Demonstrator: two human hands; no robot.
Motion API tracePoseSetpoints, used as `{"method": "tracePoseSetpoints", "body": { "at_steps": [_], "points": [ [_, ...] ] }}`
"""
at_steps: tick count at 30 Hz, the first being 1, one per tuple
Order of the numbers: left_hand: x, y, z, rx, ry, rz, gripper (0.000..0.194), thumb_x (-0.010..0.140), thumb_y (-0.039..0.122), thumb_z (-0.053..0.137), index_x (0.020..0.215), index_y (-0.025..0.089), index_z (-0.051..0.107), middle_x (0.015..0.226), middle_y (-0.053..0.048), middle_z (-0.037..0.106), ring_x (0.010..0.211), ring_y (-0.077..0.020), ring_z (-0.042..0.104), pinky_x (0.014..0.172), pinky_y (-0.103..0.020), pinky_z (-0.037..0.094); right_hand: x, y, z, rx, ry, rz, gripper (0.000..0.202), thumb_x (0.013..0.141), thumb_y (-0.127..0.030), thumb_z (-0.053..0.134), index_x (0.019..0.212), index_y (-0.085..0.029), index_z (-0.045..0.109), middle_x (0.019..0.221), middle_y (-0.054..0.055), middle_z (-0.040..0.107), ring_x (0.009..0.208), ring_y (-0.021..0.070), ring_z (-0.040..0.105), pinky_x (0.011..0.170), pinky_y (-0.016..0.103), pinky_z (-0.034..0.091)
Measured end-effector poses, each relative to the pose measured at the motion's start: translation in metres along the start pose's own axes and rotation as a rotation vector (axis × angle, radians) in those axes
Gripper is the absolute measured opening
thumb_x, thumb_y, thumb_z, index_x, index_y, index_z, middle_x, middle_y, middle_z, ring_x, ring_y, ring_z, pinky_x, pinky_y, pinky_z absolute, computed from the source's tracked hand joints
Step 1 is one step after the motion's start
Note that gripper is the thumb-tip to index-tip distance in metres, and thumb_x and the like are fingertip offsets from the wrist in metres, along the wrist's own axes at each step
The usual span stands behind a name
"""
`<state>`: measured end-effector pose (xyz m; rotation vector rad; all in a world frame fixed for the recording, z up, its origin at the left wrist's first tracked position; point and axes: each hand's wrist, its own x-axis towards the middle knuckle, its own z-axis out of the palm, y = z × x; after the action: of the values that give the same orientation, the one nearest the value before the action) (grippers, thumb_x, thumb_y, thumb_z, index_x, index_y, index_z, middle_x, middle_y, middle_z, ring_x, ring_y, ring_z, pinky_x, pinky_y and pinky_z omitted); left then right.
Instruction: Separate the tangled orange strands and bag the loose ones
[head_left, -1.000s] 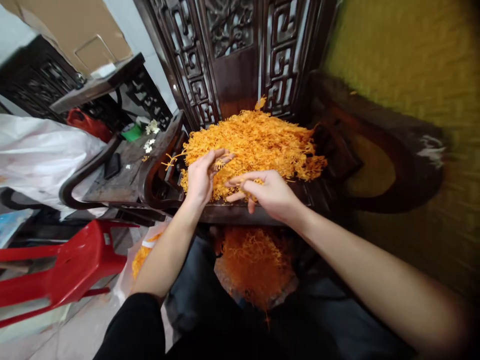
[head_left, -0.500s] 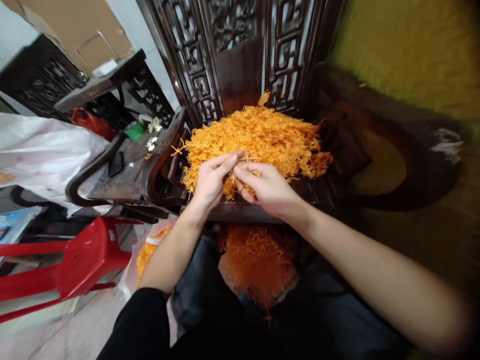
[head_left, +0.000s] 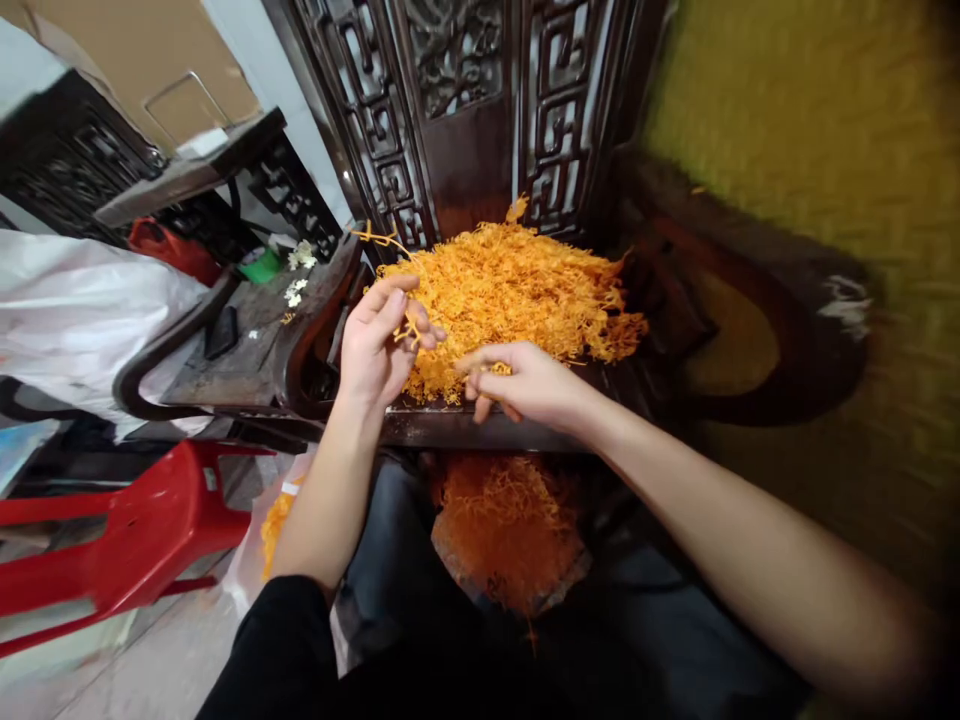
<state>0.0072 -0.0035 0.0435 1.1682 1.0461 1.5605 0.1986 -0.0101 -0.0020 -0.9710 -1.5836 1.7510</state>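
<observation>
Left hand (head_left: pixel 375 350) has pulled away from right hand (head_left: pixel 525 385) since last frame. L fingers half-curled w/ an orange sprig (head_left: pixel 407 328); R fingers loosely bent w/ small orange bits (head_left: pixel 500 370), grip unclear tbh. Orange pile (head_left: pixel 517 285) sits on the dark seat (head_left: pixel 480 428), L hand blocking part of its near-left edge. Carved backrest (head_left: pixel 469 160) at 12 o'clock, red chair (head_left: pixel 150 520) abt 8, lower orange clump (head_left: pixel 510 530) at 6.
</observation>
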Motion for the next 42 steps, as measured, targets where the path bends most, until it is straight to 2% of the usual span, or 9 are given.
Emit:
{"method": "tracePoseSetpoints", "body": {
  "at_steps": [4, 11, 14, 18, 21, 24, 29, 36, 42],
  "points": [
    [-0.022, 0.007, 0.010, 0.091, -0.046, 0.019, 0.030, 0.088, 0.053, 0.074, 0.098, 0.026, 0.063, 0.056, 0.007, 0.049, 0.054, -0.0130, 0.064, 0.070, -0.032, 0.062, 0.014, 0.014, -0.003, 0.053, 0.124, -0.118, 0.075, 0.092, -0.027, 0.065, 0.161, -0.020, 0.034, 0.064, -0.005, 0.065, 0.038, 0.0095, 0.053, 0.034, 0.021, 0.034],
    [-0.032, -0.009, 0.007, 0.124, -0.511, -0.292, 0.054, 0.072, 0.071, 0.078, 0.084, 0.024, 0.054, 0.062, 0.001, 0.064, 0.053, -0.0167, 0.067, 0.056, -0.030, 0.057, 0.020, 0.010, -0.003, -0.002, 0.310, -0.365, 0.026, 0.094, -0.040, 0.067, 0.103, -0.016, 0.074, 0.087, 0.005, 0.073, 0.060, 0.0126, 0.063, 0.054, 0.026, 0.051],
    [-0.015, -0.028, 0.009, 0.043, -0.418, -0.404, 0.060, 0.079, 0.081, 0.061, 0.085, 0.021, 0.062, 0.071, -0.007, 0.072, 0.071, -0.0211, 0.075, 0.063, -0.032, 0.061, 0.014, 0.000, -0.010, -0.173, 0.420, -0.593, 0.022, 0.097, -0.033, 0.062, 0.102, -0.018, 0.076, 0.099, 0.008, 0.075, 0.080, 0.0172, 0.069, 0.072, 0.031, 0.057],
    [-0.002, -0.043, 0.011, -0.028, -0.237, -0.387, 0.054, 0.083, 0.070, 0.069, 0.092, 0.017, 0.070, 0.084, -0.010, 0.077, 0.090, -0.0236, 0.077, 0.079, -0.034, 0.063, 0.011, 0.007, -0.009, -0.607, 0.159, -0.785, 0.025, 0.097, -0.023, 0.058, 0.110, -0.020, 0.079, 0.103, 0.008, 0.078, 0.094, 0.0207, 0.071, 0.092, 0.035, 0.055],
    [-0.005, -0.040, 0.006, -0.074, -0.104, -0.302, 0.043, 0.074, 0.042, 0.089, 0.101, 0.017, 0.069, 0.089, -0.007, 0.079, 0.084, -0.0199, 0.077, 0.077, -0.031, 0.062, 0.013, 0.017, -0.003, -0.807, -0.094, -0.683, 0.038, 0.098, -0.020, 0.053, 0.130, -0.019, 0.074, 0.116, 0.010, 0.078, 0.105, 0.0247, 0.073, 0.100, 0.039, 0.054],
    [-0.005, -0.034, -0.001, -0.118, 0.008, -0.245, 0.050, 0.067, 0.030, 0.093, 0.107, 0.016, 0.067, 0.087, -0.005, 0.078, 0.078, -0.0182, 0.075, 0.074, -0.030, 0.061, 0.014, 0.016, -0.003, -0.804, -0.121, -0.516, 0.047, 0.099, -0.022, 0.053, 0.145, -0.021, 0.063, 0.131, 0.010, 0.073, 0.115, 0.0264, 0.072, 0.106, 0.041, 0.053],
    [0.000, -0.031, -0.005, -0.179, 0.055, -0.154, 0.039, 0.072, 0.025, 0.088, 0.105, 0.017, 0.067, 0.081, -0.001, 0.074, 0.071, -0.0144, 0.070, 0.069, -0.028, 0.055, 0.012, 0.006, -0.029, -0.371, -0.193, -0.178, 0.052, 0.097, -0.037, 0.061, 0.147, -0.026, 0.061, 0.106, 0.006, 0.080, 0.080, 0.0207, 0.077, 0.078, 0.037, 0.064],
    [-0.009, -0.022, 0.000, -0.131, 0.115, -0.096, 0.029, 0.078, 0.029, 0.083, 0.090, 0.020, 0.057, 0.082, 0.001, 0.072, 0.066, -0.0090, 0.062, 0.058, -0.021, 0.040, 0.018, 0.009, -0.051, -0.180, 0.263, -0.060, 0.036, 0.081, -0.048, 0.081, 0.099, -0.017, 0.081, 0.072, 0.007, 0.071, 0.069, 0.0220, 0.072, 0.060, 0.035, 0.062],
    [-0.024, -0.032, 0.016, 0.104, -0.113, -0.091, 0.036, 0.075, 0.034, 0.087, 0.096, 0.017, 0.065, 0.103, -0.007, 0.076, 0.095, -0.0182, 0.071, 0.089, -0.033, 0.054, 0.018, 0.002, -0.025, 0.187, 0.241, -0.179, 0.054, 0.078, -0.074, 0.072, 0.084, -0.021, 0.067, 0.067, 0.003, 0.060, 0.059, 0.0164, 0.063, 0.038, 0.026, 0.046]
  ]
}}
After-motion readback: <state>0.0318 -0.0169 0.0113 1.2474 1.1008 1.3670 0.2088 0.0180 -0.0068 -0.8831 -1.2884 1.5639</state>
